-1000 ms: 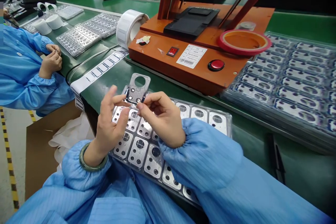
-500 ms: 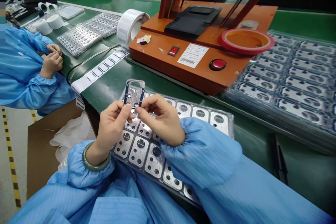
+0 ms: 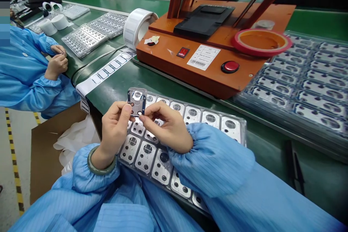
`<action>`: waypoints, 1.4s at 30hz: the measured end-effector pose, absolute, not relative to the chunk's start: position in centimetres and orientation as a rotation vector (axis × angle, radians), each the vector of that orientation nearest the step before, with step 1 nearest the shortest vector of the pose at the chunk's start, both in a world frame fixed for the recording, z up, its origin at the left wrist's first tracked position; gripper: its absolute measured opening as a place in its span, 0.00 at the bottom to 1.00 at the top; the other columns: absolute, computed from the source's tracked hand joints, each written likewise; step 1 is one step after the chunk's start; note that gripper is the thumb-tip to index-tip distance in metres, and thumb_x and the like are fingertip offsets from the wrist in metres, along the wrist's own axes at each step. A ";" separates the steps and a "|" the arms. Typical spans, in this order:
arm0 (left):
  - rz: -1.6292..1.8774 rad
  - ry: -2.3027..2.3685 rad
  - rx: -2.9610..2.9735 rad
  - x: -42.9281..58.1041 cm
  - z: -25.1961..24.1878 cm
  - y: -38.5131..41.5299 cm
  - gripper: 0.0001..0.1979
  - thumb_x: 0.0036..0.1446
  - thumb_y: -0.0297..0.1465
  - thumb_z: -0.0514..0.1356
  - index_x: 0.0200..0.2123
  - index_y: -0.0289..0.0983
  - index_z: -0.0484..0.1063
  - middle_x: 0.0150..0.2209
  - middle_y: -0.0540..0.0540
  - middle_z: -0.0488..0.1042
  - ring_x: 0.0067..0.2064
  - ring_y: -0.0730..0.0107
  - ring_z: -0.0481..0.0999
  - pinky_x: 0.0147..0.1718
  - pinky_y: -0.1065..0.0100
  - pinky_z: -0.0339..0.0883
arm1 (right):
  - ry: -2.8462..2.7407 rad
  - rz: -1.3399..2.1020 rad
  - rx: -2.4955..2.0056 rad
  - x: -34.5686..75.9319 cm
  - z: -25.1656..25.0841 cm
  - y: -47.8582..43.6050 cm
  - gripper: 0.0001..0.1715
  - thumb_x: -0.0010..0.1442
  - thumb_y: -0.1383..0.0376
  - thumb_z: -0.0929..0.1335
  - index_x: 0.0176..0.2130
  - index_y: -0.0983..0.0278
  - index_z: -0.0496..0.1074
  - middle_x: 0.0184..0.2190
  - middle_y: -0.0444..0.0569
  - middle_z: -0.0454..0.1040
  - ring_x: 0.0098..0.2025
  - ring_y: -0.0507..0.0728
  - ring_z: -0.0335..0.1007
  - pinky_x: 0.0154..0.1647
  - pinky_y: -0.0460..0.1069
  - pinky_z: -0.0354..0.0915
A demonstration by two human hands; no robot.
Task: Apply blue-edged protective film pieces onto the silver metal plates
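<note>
My left hand (image 3: 115, 128) and my right hand (image 3: 167, 127) both pinch one small metal plate (image 3: 136, 102) with round holes and a blue-edged film on it. I hold it upright just above a clear tray (image 3: 239, 123) of similar metal plates that lies at the table's near edge. My left thumb and fingers grip the plate's left side. My right fingertips press its lower right corner. A green bangle sits on my left wrist.
An orange press fixture (image 3: 190, 69) with a red button (image 3: 230, 66) and a red tape ring (image 3: 261, 41) stands behind. A white label roll (image 3: 137, 25) trails a strip left. More plate trays (image 3: 312, 90) lie right and far left. A co-worker's hands (image 3: 56, 63) work at left.
The plate went from tilted and loosely held, with my left fingers spread, to upright and pinched by both hands, then sank a little toward the tray.
</note>
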State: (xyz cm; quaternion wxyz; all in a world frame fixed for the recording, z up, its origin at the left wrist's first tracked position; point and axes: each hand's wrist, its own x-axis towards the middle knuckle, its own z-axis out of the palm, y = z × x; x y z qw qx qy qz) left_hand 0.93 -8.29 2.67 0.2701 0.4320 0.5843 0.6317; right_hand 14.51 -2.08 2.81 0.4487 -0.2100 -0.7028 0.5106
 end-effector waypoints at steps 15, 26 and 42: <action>1.799 1.698 1.581 0.5 2.7 -8.0 0.10 0.65 0.34 0.53 0.44 0.39 0.72 0.39 0.48 0.76 0.41 0.73 0.76 0.42 0.72 0.68 | -1.888 1.022 -0.440 14.5 2.4 -1.8 0.06 0.57 0.73 0.68 0.31 0.63 0.67 0.24 0.41 0.68 0.25 0.47 0.64 0.27 0.43 0.65; 1.875 1.782 1.500 0.9 2.5 -7.9 0.08 0.63 0.32 0.55 0.37 0.37 0.72 0.35 0.49 0.77 0.35 0.77 0.75 0.35 0.75 0.68 | -1.926 1.028 -0.465 14.3 2.3 -1.8 0.06 0.57 0.73 0.67 0.31 0.63 0.67 0.24 0.41 0.68 0.25 0.47 0.64 0.27 0.43 0.64; 1.940 1.870 1.700 0.4 2.0 -7.8 0.05 0.63 0.30 0.54 0.37 0.37 0.70 0.33 0.50 0.74 0.35 0.76 0.75 0.36 0.73 0.69 | -1.977 1.048 -0.431 14.3 1.9 -2.0 0.05 0.57 0.72 0.67 0.31 0.63 0.67 0.26 0.42 0.70 0.24 0.48 0.66 0.27 0.43 0.64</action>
